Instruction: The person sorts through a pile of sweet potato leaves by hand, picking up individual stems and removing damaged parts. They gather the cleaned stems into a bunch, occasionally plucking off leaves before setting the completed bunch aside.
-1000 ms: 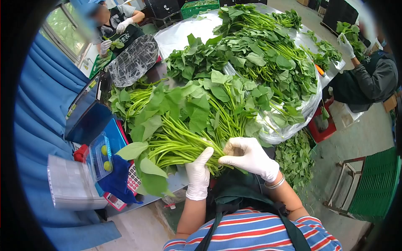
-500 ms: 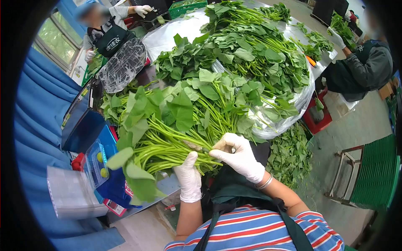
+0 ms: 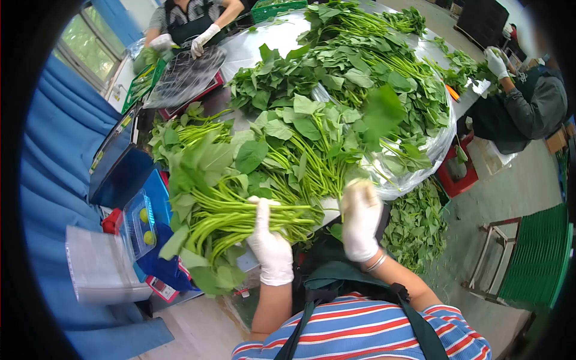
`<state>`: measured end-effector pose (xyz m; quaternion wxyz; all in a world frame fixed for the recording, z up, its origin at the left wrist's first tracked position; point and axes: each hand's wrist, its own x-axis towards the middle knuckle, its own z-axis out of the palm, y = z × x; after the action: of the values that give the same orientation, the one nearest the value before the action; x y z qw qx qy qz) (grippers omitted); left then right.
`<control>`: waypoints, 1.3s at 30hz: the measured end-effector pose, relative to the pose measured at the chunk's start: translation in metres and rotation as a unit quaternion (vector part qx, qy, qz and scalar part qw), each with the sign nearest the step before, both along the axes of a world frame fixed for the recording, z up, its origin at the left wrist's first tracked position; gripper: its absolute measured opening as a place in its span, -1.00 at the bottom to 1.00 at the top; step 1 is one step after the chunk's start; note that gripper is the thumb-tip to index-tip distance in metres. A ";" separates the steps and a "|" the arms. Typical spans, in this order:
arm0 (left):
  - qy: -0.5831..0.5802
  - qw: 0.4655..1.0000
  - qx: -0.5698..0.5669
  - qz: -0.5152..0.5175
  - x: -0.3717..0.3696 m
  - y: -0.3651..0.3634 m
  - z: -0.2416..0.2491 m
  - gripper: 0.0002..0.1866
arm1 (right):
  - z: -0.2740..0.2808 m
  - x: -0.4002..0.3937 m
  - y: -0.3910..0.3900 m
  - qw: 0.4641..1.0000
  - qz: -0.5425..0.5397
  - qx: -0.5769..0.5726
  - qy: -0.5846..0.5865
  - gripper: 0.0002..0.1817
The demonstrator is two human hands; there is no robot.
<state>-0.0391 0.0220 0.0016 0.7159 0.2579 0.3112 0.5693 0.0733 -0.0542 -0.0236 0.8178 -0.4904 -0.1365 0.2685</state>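
Observation:
My left hand [image 3: 271, 246], in a white glove, is wrapped round a bunch of long green stems [image 3: 225, 219] whose leaves hang toward the left. To the right of the cut ends, my gloved right hand [image 3: 361, 221] is raised and blurred. Its fingers are smeared by motion, and a blurred leaf [image 3: 383, 114] shows above it. Beyond my hands, more leafy stems [image 3: 300, 162] lie on the table, with a larger heap [image 3: 372, 72] behind them, partly on clear plastic [image 3: 435, 159].
A co-worker [image 3: 186, 24] handles a plastic-covered tray [image 3: 189, 75] at the upper left; another person [image 3: 522, 108] is at the right. Near my left are a clear box [image 3: 139, 228] and plastic sheets [image 3: 99, 267]. Red stool [image 3: 459, 174] and green crates [image 3: 534, 255] stand right.
My right hand has moved away from the stem ends, to the right and up. The bunch in my left hand has shifted slightly. The far co-worker's hands have come over the tray.

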 end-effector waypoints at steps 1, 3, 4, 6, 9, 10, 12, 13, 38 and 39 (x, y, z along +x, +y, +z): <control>-0.018 0.999 -0.022 0.023 -0.007 0.006 0.004 -0.79 | -0.004 0.016 0.000 0.998 -0.025 0.024 0.048 -0.68; 0.011 1.000 -0.004 0.008 -0.019 0.011 -0.003 -0.80 | 0.011 0.040 0.008 0.966 0.056 0.204 0.150 -0.48; 0.108 0.993 0.047 -0.008 -0.018 0.009 -0.004 -0.82 | 0.010 0.046 0.009 0.962 0.136 0.199 0.131 -0.45; 0.226 0.967 0.103 -0.064 -0.013 -0.001 -0.001 -0.83 | 0.021 0.044 0.010 0.936 0.313 -0.006 -0.162 -0.25; 0.443 0.819 0.346 -0.113 -0.015 -0.012 -0.015 -0.77 | 0.052 0.011 0.010 0.797 0.395 -0.191 -0.416 -0.24; 0.196 0.953 0.212 -0.097 -0.023 -0.024 -0.133 -0.73 | 0.050 0.003 0.010 0.788 0.383 -0.197 -0.440 -0.27; 0.231 0.938 0.239 -0.100 -0.028 -0.017 -0.102 -0.71 | 0.037 -0.006 0.005 0.799 0.363 -0.182 -0.443 -0.31; 0.263 0.918 0.259 -0.142 -0.036 -0.013 -0.072 -0.69 | 0.030 -0.007 0.002 0.808 0.354 -0.176 -0.438 -0.33; 0.738 0.415 -0.076 0.526 -0.561 0.060 -0.117 -0.44 | 0.033 -0.052 0.043 0.992 0.109 0.037 -0.059 -0.80; 0.774 0.422 -0.095 0.461 -0.570 0.062 -0.122 -0.48 | 0.033 -0.058 0.044 0.991 0.113 0.038 -0.061 -0.80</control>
<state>-0.6093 0.0836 -0.1203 -0.1768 0.3382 0.8589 0.3415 0.0151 -0.0100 0.0095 0.7906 -0.4559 -0.2502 0.3232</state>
